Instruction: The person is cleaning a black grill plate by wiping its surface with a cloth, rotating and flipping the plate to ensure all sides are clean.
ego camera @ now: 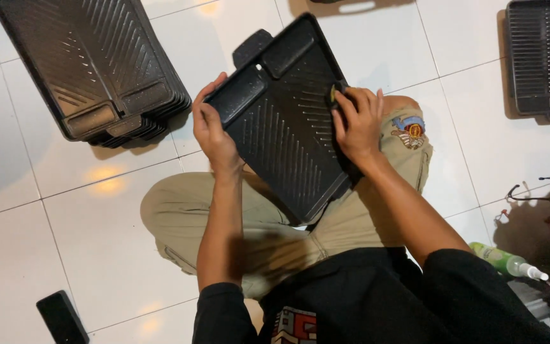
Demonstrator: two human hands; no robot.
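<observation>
Black grill tray (288, 134) gripped w/ both hands (212, 130) (358, 124).

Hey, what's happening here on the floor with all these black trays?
A person sits cross-legged on the white tile floor with a black ribbed grill tray tilted on their lap. The left hand grips the tray's left edge, and the right hand presses something small, mostly hidden, against its right side. A stack of similar trays lies to the upper left, another tray upper right, a green spray bottle by the right knee.
</observation>
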